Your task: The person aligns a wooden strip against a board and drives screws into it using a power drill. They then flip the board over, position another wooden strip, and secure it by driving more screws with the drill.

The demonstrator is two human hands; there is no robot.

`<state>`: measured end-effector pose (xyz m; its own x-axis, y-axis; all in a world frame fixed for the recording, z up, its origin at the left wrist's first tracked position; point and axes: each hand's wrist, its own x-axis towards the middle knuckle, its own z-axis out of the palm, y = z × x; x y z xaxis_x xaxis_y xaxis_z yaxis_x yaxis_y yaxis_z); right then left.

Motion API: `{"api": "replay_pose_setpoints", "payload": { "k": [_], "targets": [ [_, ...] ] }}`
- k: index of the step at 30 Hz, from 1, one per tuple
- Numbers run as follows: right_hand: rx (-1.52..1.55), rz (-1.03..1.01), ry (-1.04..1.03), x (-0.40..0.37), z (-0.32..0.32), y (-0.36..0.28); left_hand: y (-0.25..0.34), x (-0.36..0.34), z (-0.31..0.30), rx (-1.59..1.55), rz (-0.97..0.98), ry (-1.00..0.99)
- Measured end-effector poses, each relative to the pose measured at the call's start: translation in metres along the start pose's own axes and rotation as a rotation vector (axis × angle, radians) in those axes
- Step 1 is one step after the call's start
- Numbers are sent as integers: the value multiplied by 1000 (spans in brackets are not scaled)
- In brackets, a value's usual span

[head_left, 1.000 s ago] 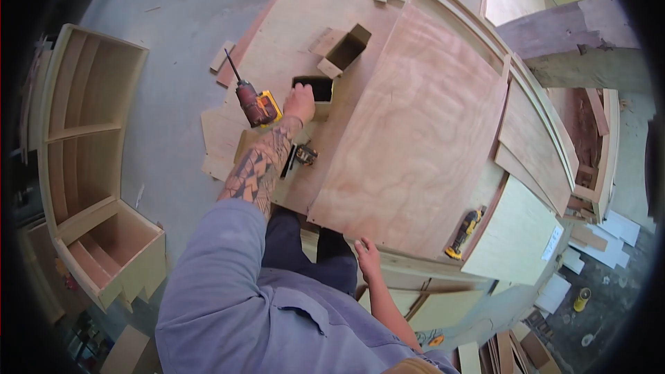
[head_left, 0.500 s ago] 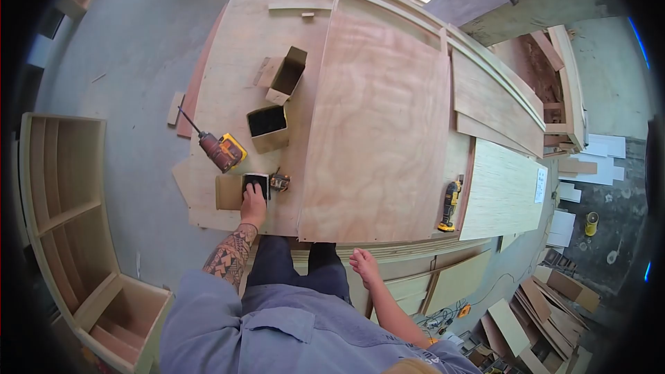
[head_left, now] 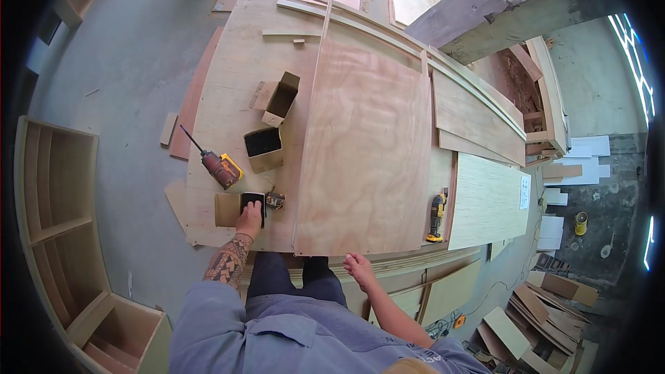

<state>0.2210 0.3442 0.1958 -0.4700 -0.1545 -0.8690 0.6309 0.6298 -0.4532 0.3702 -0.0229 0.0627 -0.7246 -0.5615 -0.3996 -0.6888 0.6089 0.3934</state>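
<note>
Has moved the left hand (head_left: 250,220) over the last second, away from the middle box (head_left: 268,161) and down toward 6 o'clock, to the near box (head_left: 227,209). Keeps the right hand (head_left: 360,270) by the near edge of the counter (head_left: 228,76), much as before.

Points the left fingers away from the body at the dark opening of the near box, at 8 o'clock from the middle of the view. Cannot tell about the left grip: fingertips lost against the black, over the opening or inside it, pinching or merely touching. Has the brown panel of the near box at 9 o'clock from the opening, and a small dark tool (head_left: 275,201) just beside it at 3 o'clock.

Holds the right grip curled in, fingers bent toward the thumb; cannot tell about anything small between them.

Has a drill (head_left: 222,170) at 11 o'clock from the left hand, red-brown with a yellow battery, bit aimed toward 11 o'clock. Has the middle box between 12 and 1 o'clock, open and dark inside, with the far box (head_left: 280,100), also open, just beyond.

Has a plywood sheet (head_left: 367,159) at 12 o'clock from the right hand, and a yellow-and-black tool (head_left: 436,216) at 2 o'clock.
</note>
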Motion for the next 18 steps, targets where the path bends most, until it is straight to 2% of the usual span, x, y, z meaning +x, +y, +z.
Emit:
{"api": "replay_pose_setpoints", "payload": {
  "k": [2,13,18],
  "targets": [
    [-14,-9,-6,1,2,2,-2,3,-4,3,-15,-62],
    [-103,-23,-55,-6,5,-2,-1,-6,9,-39,-56,33],
    [-188,-27,-43,-9,4,-11,-28,17,31,-242,-55,34]
  ]
}}
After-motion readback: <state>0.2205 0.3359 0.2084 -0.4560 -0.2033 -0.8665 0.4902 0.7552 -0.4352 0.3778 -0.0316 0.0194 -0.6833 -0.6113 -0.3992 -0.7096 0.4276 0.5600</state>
